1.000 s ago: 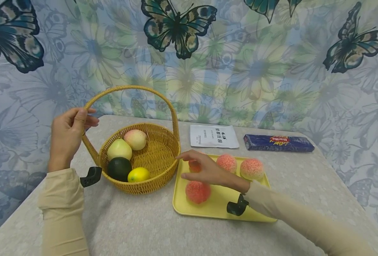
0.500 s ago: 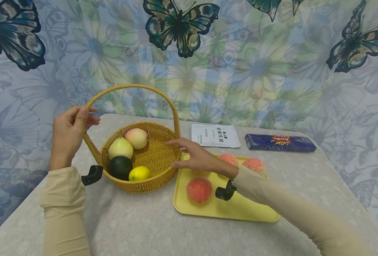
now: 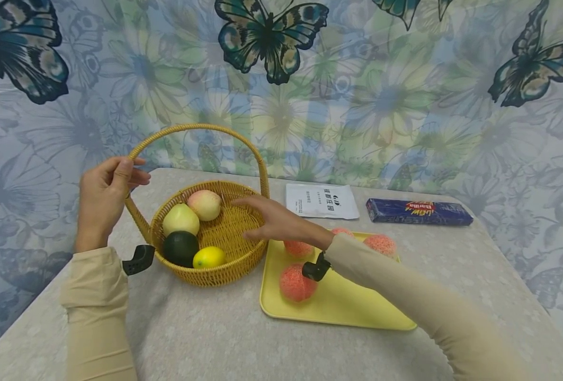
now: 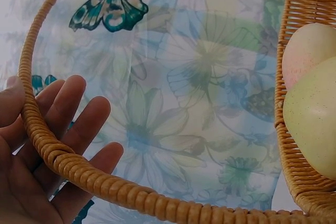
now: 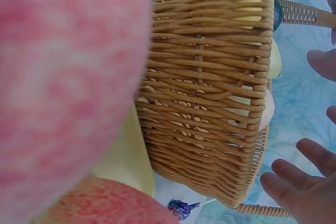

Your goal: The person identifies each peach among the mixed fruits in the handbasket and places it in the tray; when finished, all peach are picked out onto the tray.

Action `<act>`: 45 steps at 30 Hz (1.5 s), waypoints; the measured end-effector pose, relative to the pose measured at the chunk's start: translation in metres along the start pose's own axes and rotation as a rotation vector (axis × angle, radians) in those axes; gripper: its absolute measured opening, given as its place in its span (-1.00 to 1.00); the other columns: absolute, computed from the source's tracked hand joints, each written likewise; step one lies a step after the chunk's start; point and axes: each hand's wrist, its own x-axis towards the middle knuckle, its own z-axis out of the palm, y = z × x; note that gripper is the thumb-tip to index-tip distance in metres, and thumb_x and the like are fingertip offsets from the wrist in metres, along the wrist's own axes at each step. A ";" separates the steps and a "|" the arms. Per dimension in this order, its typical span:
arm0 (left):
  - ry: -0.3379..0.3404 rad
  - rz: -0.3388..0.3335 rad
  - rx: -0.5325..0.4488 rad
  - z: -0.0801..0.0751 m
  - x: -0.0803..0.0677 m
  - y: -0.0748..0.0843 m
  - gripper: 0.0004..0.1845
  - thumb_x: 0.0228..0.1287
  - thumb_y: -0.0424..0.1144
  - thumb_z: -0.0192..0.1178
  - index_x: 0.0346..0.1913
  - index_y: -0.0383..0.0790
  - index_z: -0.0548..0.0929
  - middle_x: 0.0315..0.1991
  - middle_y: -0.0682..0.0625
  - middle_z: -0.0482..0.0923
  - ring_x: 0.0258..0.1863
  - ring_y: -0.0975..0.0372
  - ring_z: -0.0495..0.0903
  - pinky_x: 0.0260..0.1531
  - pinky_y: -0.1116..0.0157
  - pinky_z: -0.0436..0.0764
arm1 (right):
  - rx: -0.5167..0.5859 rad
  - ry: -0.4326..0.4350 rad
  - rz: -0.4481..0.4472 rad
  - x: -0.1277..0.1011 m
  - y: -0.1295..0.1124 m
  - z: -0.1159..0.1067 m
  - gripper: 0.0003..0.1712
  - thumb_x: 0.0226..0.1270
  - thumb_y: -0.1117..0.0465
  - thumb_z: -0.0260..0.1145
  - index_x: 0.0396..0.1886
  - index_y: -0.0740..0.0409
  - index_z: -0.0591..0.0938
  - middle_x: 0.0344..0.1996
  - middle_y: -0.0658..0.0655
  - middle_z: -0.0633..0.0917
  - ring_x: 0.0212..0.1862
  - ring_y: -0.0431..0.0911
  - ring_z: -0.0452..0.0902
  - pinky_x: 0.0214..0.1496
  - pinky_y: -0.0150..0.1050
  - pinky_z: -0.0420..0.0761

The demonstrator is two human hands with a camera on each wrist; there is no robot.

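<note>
Since a second ago the right hand (image 3: 274,222) has left the yellow tray (image 3: 338,309), fingers spread and apparently empty over the basket (image 3: 235,262), while the left hand (image 3: 102,198) grips its handle (image 3: 200,128), so choosing a fruit comes next.

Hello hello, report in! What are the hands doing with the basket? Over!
Left hand holds basket handle. Right hand open, empty, over basket rim. Four fruits inside; nothing blocking.
</note>
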 end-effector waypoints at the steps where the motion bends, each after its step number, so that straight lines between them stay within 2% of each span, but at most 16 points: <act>1: -0.002 0.000 0.002 0.000 0.000 0.000 -0.53 0.47 0.01 -0.07 0.03 -0.30 0.64 -0.44 0.25 0.62 -0.37 0.44 0.63 -0.20 0.54 0.49 | -0.002 0.000 0.003 0.002 0.000 0.000 -0.23 0.25 0.14 0.39 0.42 0.03 0.30 0.38 0.01 0.33 0.41 -0.12 0.18 0.38 -0.17 0.25; 12: -0.008 -0.009 -0.002 0.000 0.001 -0.001 -0.56 0.46 0.01 -0.07 0.04 -0.25 0.65 -0.43 0.24 0.63 -0.36 0.43 0.63 -0.21 0.54 0.49 | -0.058 -0.022 0.023 0.028 0.006 -0.004 -0.12 0.20 0.04 0.41 0.47 0.01 0.22 0.42 0.05 0.26 0.43 -0.08 0.10 0.36 -0.12 0.27; 20: -0.005 -0.022 -0.006 0.000 0.001 0.000 -0.56 0.46 0.01 -0.06 0.03 -0.24 0.65 -0.43 0.26 0.63 -0.36 0.45 0.64 -0.23 0.54 0.47 | -0.045 -0.028 0.047 0.045 0.002 -0.003 -0.08 0.21 -0.02 0.40 0.49 -0.09 0.17 0.43 0.01 0.23 0.45 -0.12 0.05 0.34 -0.12 0.30; 29: -0.010 -0.018 -0.009 -0.001 0.002 0.001 -0.56 0.46 0.01 -0.06 0.03 -0.26 0.65 -0.44 0.27 0.63 -0.36 0.45 0.63 -0.23 0.53 0.48 | -0.063 -0.037 0.070 0.061 -0.002 -0.004 -0.12 0.25 0.01 0.38 0.49 0.00 0.17 0.44 0.04 0.21 0.48 -0.09 0.00 0.38 -0.12 0.25; 37: -0.007 -0.006 -0.006 0.000 0.001 0.001 -0.56 0.46 0.00 -0.06 0.02 -0.27 0.65 -0.45 0.24 0.62 -0.37 0.43 0.63 -0.22 0.54 0.48 | -0.104 -0.046 0.113 0.073 0.000 -0.005 -0.13 0.27 0.04 0.36 0.49 0.00 0.16 0.45 0.08 0.20 0.47 -0.04 0.05 0.37 -0.11 0.27; 45: 0.005 0.004 -0.004 0.000 -0.001 -0.001 -0.57 0.47 -0.01 -0.06 0.02 -0.26 0.66 -0.44 0.23 0.63 -0.38 0.43 0.63 -0.23 0.54 0.48 | -0.072 -0.078 0.165 0.086 0.001 0.001 -0.13 0.28 0.04 0.35 0.49 -0.01 0.15 0.46 0.05 0.18 0.50 -0.06 -0.01 0.39 -0.13 0.25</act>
